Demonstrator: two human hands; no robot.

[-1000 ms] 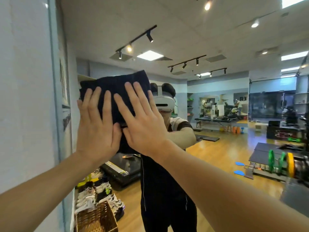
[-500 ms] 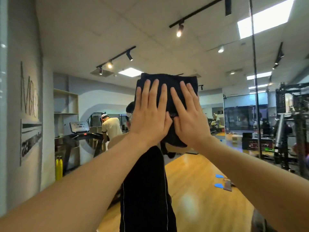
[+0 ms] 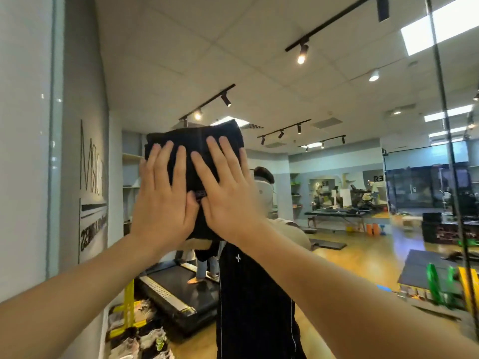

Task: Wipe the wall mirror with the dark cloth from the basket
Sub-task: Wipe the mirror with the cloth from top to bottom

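The wall mirror (image 3: pixel 337 203) fills most of the head view and reflects a gym room. A folded dark cloth (image 3: pixel 191 149) lies flat against the glass at about head height. My left hand (image 3: pixel 163 200) presses on the cloth's left half with straight, spread fingers. Beside it, my right hand (image 3: pixel 228 193) presses the right half the same way. The two thumbs nearly meet over the cloth's lower middle. The cloth's lower part is hidden behind my palms. My own reflection in dark clothes stands under the cloth.
The mirror's left edge (image 3: pixel 50 151) meets a pale wall strip. A vertical seam (image 3: pixel 445 125) splits the glass at the right. Reflected in the mirror are a treadmill (image 3: pixel 178 294), shoes on the floor (image 3: pixel 145 340) and weight plates (image 3: pixel 445 286).
Both hands slid the cloth across the mirror to the right, then back left and a little lower. The view shifted with them; the basket seen a second ago is out of frame.
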